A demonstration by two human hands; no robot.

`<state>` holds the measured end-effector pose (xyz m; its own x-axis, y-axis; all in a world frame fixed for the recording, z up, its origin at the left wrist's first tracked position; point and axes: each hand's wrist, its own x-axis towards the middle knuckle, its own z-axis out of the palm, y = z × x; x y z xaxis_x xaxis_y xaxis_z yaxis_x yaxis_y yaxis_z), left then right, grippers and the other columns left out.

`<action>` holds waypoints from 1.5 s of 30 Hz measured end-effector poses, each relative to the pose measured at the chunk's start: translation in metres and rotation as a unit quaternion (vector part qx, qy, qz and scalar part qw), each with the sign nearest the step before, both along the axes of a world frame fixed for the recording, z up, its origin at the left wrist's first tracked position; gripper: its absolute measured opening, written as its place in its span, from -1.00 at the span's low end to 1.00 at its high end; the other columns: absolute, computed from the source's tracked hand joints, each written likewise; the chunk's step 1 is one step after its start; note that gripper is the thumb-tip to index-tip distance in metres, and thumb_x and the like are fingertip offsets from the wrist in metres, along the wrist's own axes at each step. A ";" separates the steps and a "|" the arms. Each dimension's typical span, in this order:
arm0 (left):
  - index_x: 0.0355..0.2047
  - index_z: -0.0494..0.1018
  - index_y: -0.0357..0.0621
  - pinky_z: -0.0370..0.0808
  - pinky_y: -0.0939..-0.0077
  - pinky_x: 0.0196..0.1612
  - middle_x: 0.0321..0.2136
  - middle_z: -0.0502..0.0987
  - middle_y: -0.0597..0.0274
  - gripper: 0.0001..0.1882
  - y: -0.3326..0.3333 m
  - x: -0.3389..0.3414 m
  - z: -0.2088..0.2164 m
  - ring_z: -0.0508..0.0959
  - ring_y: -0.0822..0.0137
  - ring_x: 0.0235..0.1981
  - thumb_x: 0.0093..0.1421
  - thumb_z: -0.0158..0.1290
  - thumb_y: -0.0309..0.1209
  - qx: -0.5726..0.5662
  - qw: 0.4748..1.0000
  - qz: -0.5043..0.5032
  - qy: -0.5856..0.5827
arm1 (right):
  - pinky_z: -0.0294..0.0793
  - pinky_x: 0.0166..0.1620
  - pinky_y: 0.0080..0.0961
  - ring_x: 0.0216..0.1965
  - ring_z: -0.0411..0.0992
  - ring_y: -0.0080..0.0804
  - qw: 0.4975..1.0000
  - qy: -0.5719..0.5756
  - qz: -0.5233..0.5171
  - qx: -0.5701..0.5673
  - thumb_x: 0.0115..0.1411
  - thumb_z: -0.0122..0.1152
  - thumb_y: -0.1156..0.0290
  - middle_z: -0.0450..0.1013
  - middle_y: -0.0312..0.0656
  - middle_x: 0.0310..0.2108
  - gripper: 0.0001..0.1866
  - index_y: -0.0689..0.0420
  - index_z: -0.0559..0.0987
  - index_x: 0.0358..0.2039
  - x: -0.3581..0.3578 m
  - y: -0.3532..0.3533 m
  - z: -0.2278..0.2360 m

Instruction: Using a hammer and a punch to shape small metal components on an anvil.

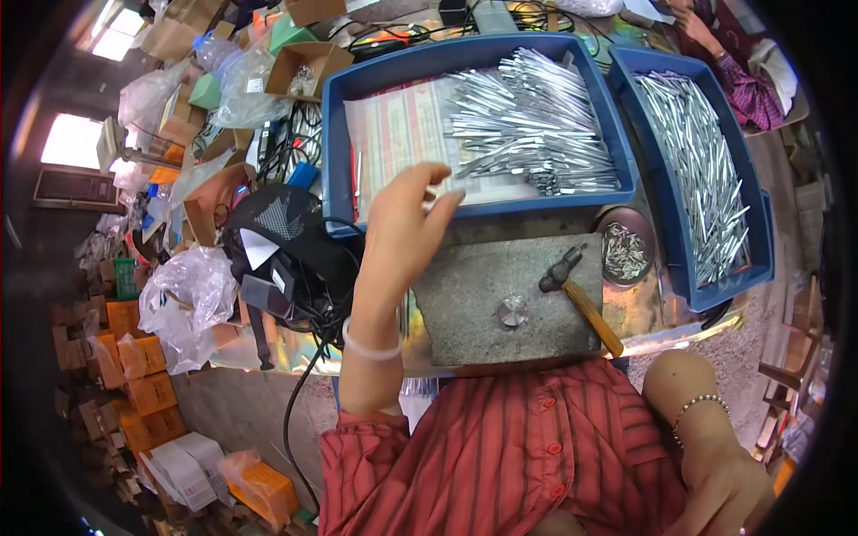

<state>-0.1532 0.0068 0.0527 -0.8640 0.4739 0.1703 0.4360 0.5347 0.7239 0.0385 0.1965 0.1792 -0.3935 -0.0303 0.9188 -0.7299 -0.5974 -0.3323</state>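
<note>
My left hand (407,223) hangs over the near edge of a large blue tray (483,207), thumb and fingers apart with nothing between them. Slim silvery metal rods (536,116) are heaped in the tray's right part, beside papers (393,134) lining its left. Below the hand sits a grey slab (474,313), bearing a small round metal piece (513,310) and a hammer (585,308) with a wooden handle. My right hand (728,487) is low at the right, beside my lap, away from the worktop; its fingertips are hidden or cut off.
A round bowl (652,239) of small metal pieces stands right of the slab. A second blue tray (760,241) of rods lies farther right. Black cables and a mesh-covered black object (286,223) crowd the left. Another person's hand (697,31) shows at the far right.
</note>
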 end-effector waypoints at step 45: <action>-0.45 0.39 -0.31 0.30 0.68 -0.44 -0.55 0.37 0.24 -0.91 -0.028 0.115 0.014 0.36 0.49 -0.53 0.00 0.04 -0.67 -0.017 0.999 -0.028 -0.026 | 0.33 -0.30 -0.25 -0.35 0.35 0.03 0.438 -0.491 -0.580 0.481 -0.08 0.13 0.49 0.34 0.03 -0.44 -0.82 0.28 0.40 -0.44 0.005 0.091 -0.215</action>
<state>-0.0379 -0.0210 0.0665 -0.8436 0.5257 0.1093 0.4283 0.5360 0.7275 0.0436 0.2872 -0.0355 -0.8476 0.5257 0.0716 0.4194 0.7466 -0.5164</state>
